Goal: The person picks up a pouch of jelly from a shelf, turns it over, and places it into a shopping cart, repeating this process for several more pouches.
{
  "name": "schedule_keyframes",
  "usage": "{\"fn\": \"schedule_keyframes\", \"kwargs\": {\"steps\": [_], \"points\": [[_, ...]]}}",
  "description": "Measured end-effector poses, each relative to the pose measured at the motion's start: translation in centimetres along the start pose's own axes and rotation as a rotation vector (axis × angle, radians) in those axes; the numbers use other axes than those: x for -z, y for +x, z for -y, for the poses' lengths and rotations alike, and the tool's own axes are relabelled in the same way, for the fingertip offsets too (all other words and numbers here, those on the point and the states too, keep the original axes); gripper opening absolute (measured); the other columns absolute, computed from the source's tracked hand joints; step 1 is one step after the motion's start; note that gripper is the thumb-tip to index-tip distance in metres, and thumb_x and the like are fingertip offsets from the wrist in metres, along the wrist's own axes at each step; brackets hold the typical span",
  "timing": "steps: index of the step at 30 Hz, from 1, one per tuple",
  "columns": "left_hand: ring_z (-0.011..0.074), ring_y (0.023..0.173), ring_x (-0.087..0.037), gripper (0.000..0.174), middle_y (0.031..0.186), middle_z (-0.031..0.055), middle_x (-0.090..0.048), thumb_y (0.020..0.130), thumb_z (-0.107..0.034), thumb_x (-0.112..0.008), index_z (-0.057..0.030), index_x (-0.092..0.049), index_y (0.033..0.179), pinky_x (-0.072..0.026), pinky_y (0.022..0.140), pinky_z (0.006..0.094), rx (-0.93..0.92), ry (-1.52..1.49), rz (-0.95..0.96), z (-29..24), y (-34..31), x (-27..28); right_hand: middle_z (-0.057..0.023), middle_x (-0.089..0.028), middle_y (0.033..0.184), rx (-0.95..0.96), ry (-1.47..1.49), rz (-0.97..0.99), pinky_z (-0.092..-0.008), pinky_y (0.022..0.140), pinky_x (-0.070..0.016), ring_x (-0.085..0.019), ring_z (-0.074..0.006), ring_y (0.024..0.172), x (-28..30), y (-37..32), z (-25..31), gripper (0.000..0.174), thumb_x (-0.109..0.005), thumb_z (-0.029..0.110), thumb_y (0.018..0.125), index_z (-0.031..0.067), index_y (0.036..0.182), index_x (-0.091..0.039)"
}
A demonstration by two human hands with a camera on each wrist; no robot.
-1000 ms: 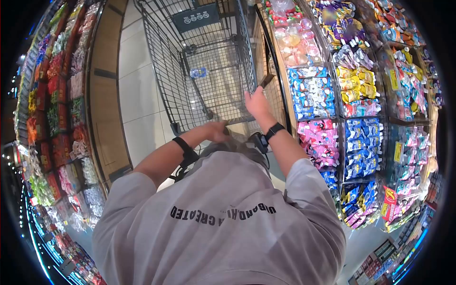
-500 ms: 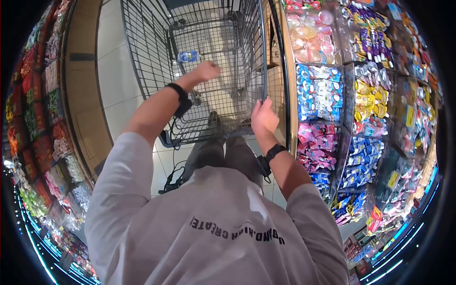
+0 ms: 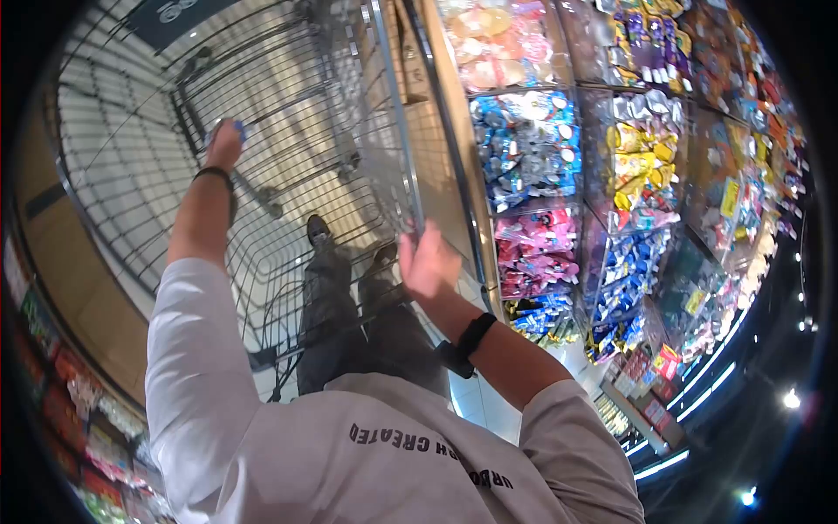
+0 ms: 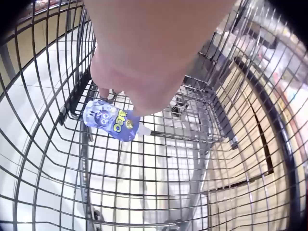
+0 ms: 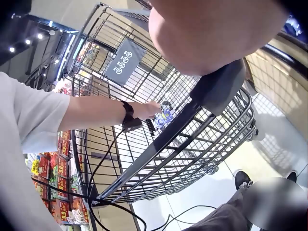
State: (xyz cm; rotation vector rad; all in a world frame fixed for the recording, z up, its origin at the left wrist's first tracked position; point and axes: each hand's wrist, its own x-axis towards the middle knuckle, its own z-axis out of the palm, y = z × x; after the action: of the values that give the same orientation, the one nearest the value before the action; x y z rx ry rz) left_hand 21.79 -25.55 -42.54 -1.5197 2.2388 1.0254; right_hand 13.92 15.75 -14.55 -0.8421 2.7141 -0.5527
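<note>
Inside the wire shopping cart (image 4: 134, 192), my left hand (image 3: 225, 144) reaches low and holds a blue squeeze pouch (image 4: 113, 120). The pouch has a white cap, yellow lettering and a dark cartoon figure. In the left wrist view, thumb and fingers are at its upper edge; part of the fingers is hidden behind the hand and pouch. At the cart's near right corner, my right hand (image 3: 432, 266) grips the side rim by the black handle (image 5: 159, 144), thumb and fingers on either side. The right wrist view hides its fingertips.
A shelf of bagged and pouched goods (image 3: 532, 244) stands close along the cart's right side. On the left runs another shelf with red packets (image 5: 62, 171). My shoes (image 3: 319, 230) are just beneath the cart's near end. A black cable (image 5: 103, 202) hangs by the handle.
My left hand has moved from near the handle forward and down into the cart to the pouch. The head view has leaned and swung right. My right hand stays at the cart's right corner.
</note>
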Motion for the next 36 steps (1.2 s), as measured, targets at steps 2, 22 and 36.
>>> {"fn": "schedule_keyframes", "kwargs": {"steps": [2, 22, 36], "points": [[0.0302, 0.126, -0.051, 0.032, 0.132, 0.0131, -0.056, 0.091, -0.011, -0.049, -0.0068, -0.056, 0.122, -0.0415, 0.104, 0.0411, -0.189, 0.398, 0.051, 2.6, 2.2, -0.8, -0.0157, -0.067, 0.086, 0.037, 0.015, -0.041, -0.0403, 0.061, -0.0532, -0.067, -0.0322, 0.071, -0.1, 0.1, 0.0, 0.04, -0.068, 0.017, 0.086, -0.0014, 0.118, -0.053], [0.0271, 0.127, -0.047, 0.023, 0.127, 0.0096, -0.055, 0.092, -0.02, -0.052, -0.0138, -0.059, 0.113, -0.0398, 0.099, 0.0465, -0.21, 0.935, 0.06, 1.8, -1.1, 1.2, -0.0128, -0.065, 0.09, 0.051, 0.061, -0.096, -0.0386, 0.057, -0.0533, -0.068, -0.0303, 0.073, 0.8, -0.2, 0.2, 0.036, -0.067, 0.018, 0.085, -0.0009, 0.111, -0.05], [0.0434, 0.1, -0.063, 0.054, 0.107, 0.022, -0.066, 0.078, -0.033, -0.074, -0.0046, -0.054, 0.119, -0.0494, 0.086, 0.0504, -0.417, 0.347, 0.15, -2.7, -7.4, -1.5, -0.0147, -0.065, 0.086, 0.014, 0.048, -0.075, -0.0435, 0.063, -0.0536, -0.067, -0.0344, 0.074, 1.5, -0.9, 0.3, 0.033, -0.059, 0.025, 0.092, 0.0018, 0.112, -0.048]]}}
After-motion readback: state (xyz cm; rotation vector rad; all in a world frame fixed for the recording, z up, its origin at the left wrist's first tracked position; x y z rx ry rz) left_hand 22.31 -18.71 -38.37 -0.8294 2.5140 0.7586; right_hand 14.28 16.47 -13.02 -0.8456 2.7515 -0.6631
